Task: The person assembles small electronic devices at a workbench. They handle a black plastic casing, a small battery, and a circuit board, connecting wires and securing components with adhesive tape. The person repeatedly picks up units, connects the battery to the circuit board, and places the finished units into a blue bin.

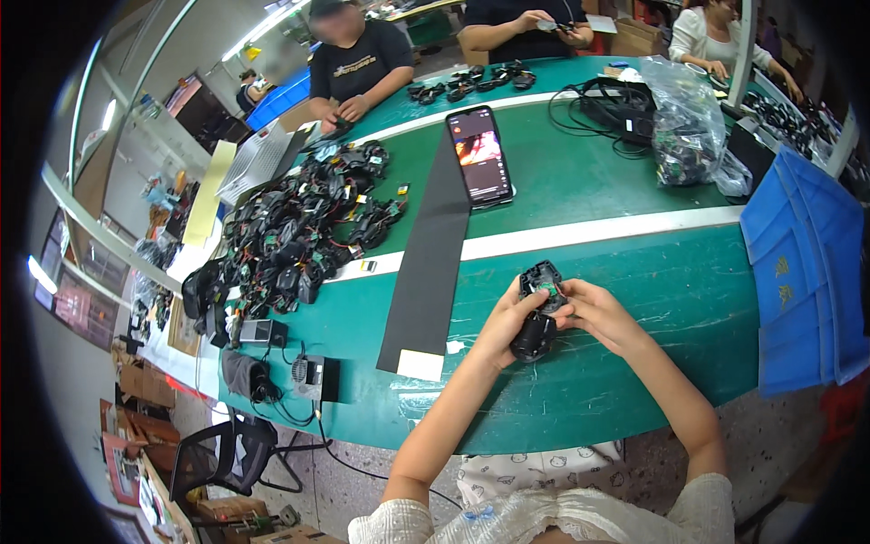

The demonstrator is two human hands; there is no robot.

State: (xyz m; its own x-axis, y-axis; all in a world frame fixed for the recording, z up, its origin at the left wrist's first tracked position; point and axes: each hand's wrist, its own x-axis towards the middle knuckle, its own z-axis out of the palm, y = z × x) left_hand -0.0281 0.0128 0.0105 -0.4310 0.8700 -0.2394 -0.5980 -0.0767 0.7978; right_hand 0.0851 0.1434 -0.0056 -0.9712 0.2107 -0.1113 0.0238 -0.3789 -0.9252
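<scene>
Above the near part of the green table, both my hands hold an opened black plastic device (534, 339) with a green circuit board showing inside. It has a squarish upper part and a rounded, glossy lower part. My left hand (507, 319) grips its left side, the thumb lying across the middle over the board. From the right, my right hand (594, 313) closes its fingers on the edge beside the board. Whether those fingertips also pinch a small part or wire is too small to tell.
A large heap of black devices with wires (294, 222) lies at left. Ahead, a lit phone (480, 159) leans over a dark strip (421, 281). Blue bins (802, 272) stand at right beside a clear plastic bag of parts (689, 136). Several people sit across the table.
</scene>
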